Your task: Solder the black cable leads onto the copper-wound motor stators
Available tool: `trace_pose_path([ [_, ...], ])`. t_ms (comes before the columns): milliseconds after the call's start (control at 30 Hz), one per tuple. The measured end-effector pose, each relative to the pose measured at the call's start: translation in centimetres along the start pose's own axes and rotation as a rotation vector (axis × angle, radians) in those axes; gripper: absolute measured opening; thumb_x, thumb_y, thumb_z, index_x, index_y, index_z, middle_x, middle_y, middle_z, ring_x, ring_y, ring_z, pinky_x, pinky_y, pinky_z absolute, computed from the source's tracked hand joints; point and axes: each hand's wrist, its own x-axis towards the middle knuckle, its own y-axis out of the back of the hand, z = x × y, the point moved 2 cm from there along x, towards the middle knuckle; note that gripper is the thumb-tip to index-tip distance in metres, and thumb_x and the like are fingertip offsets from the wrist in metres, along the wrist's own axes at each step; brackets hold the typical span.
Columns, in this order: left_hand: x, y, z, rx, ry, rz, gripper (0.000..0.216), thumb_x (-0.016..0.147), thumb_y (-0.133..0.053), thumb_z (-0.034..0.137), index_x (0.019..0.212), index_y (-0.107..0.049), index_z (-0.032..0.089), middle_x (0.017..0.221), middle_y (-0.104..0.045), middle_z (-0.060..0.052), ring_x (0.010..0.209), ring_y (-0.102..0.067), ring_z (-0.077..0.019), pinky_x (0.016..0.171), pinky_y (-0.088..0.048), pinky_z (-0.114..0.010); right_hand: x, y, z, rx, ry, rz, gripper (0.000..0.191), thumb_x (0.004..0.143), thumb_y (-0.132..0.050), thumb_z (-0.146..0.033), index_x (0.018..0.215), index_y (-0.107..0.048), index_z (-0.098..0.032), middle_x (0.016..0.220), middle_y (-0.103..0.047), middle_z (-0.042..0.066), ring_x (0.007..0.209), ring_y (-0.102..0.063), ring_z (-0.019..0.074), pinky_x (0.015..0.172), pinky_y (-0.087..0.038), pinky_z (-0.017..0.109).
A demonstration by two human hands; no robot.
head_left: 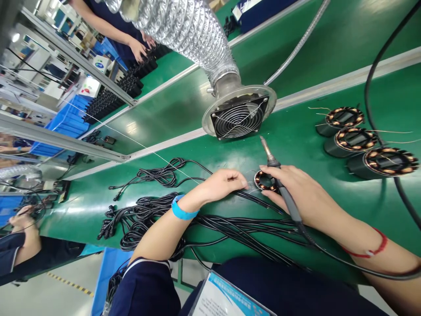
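Observation:
My right hand (301, 191) is closed around the dark handle of a soldering iron (274, 163), whose metal tip points up toward the fan. Under its fingers lies a small copper-wound stator (262, 180) on the green belt (296, 136). My left hand (223, 183) is pinched shut on a thin black cable (259, 202) just left of the stator. A blue band sits on my left wrist, a red string on my right.
A fume extractor fan (238, 115) on a silver flexible duct (184, 26) stands behind the stator. Three larger stators (357, 139) lie at right. Bundles of black cables (144, 215) lie at left. Other people's hands (140, 46) work across the line.

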Motion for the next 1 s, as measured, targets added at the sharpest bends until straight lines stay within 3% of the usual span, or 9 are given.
trace_pose_path([
  [200, 0.9, -1.5, -0.6, -0.219, -0.127, -0.052, 0.013, 0.081, -0.07, 0.022, 0.073, -0.07, 0.013, 0.075, -0.066, -0.001, 0.073, -0.055, -0.0099, 0.08, -0.045, -0.025, -0.4, -0.4, 0.2, 0.007, -0.032, -0.012, 0.035, 0.102, -0.047, -0.036, 0.131, -0.052, -0.018, 0.102, -0.067, 0.011, 0.088, -0.066, 0.0259, 0.075, -0.054, 0.039],
  [367, 1.4, -1.6, -1.0, -0.284, -0.097, 0.042, 0.028, 0.08, -0.075, 0.041, 0.08, -0.066, 0.013, 0.073, -0.06, 0.002, 0.07, -0.051, -0.0082, 0.071, -0.04, -0.023, -0.5, -0.2, 0.7, -0.025, -0.112, -0.002, 0.038, 0.101, -0.05, -0.042, 0.13, -0.054, -0.018, 0.104, -0.068, 0.012, 0.089, -0.065, 0.0262, 0.075, -0.053, 0.038],
  [500, 1.1, -1.4, -1.2, -0.106, -0.074, -0.039, 0.026, 0.08, -0.077, 0.036, 0.081, -0.066, 0.013, 0.074, -0.061, 0.001, 0.071, -0.051, -0.0092, 0.072, -0.042, -0.024, -0.6, 0.1, 1.0, -0.027, -0.165, 0.005, 0.04, 0.1, -0.052, -0.044, 0.133, -0.053, -0.021, 0.106, -0.068, 0.011, 0.092, -0.065, 0.0271, 0.078, -0.054, 0.04],
  [667, 1.0, -1.4, -0.7, 0.185, -0.251, -0.03, 0.015, 0.092, -0.063, 0.021, 0.082, -0.072, 0.014, 0.088, -0.07, -0.004, 0.086, -0.061, -0.0137, 0.087, -0.047, -0.028, -0.4, 0.2, 0.8, -0.062, -0.119, 0.039, 0.04, 0.102, -0.05, -0.042, 0.133, -0.052, -0.017, 0.105, -0.068, 0.013, 0.09, -0.065, 0.0262, 0.077, -0.055, 0.039],
  [833, 0.7, -1.5, -0.2, 0.339, -0.359, -0.257, 0.02, 0.097, -0.059, 0.025, 0.09, -0.073, 0.014, 0.097, -0.071, -0.006, 0.088, -0.064, -0.0141, 0.086, -0.048, -0.027, -0.5, 0.2, 1.4, -0.028, -0.09, 0.005, 0.038, 0.102, -0.049, -0.043, 0.132, -0.053, -0.02, 0.105, -0.069, 0.012, 0.091, -0.067, 0.0267, 0.076, -0.055, 0.04],
  [1000, 0.4, -2.4, -0.7, 0.749, -0.282, -0.187, 0.02, 0.094, -0.064, 0.026, 0.112, -0.068, 0.018, 0.11, -0.067, -0.008, 0.098, -0.062, -0.0193, 0.085, -0.048, -0.03, -0.4, 1.1, 2.6, 0.078, -0.108, -0.032, 0.042, 0.099, -0.053, -0.038, 0.138, -0.051, -0.021, 0.119, -0.068, 0.013, 0.105, -0.067, 0.0294, 0.087, -0.057, 0.046],
])
